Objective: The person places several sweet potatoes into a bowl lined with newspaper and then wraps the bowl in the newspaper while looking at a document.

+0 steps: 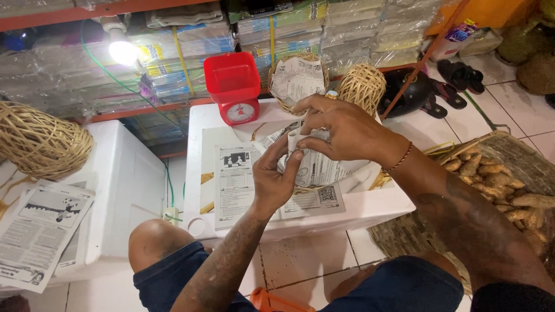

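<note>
Item, frame centre: newspaper bundle, raised just above a white foam box serving as desk, apparently so its folds stay tight. Left hand pinches its near edge, grip narrow; right hand clamps over the top. Red scale behind.

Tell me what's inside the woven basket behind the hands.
A sheet of newspaper lines the basket and sticks up from it. Anything under the paper is hidden.
</note>
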